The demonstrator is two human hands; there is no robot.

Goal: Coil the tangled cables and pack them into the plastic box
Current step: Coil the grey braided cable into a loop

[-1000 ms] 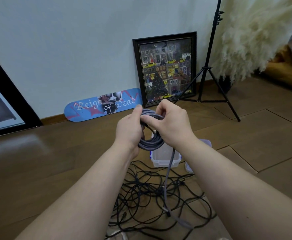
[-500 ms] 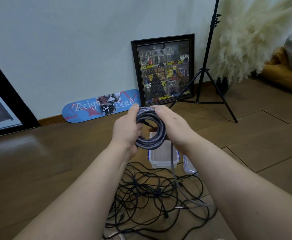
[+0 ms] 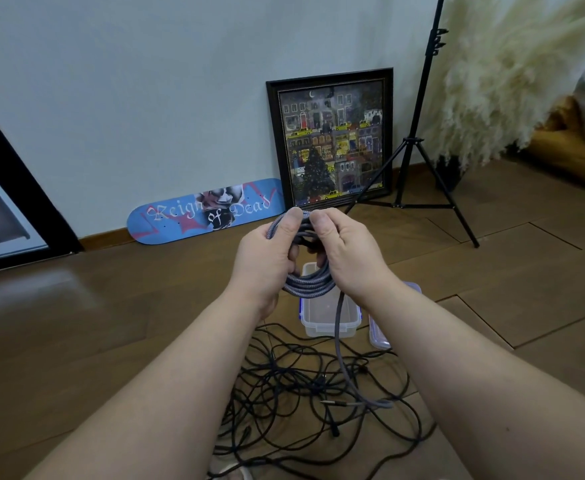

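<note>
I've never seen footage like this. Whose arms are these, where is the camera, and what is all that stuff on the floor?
There is no machine here: a person wears a camera on the head, so you look down along both forearms. The left hand and right hand together grip a coil of grey braided cable; its loose tail hangs down to the wooden floor. Below lies a tangle of black cables. Just beyond it stands an open clear plastic box, with its lid beside it. Against the wall lean a skateboard deck and a framed picture, near a black tripod stand.
</note>
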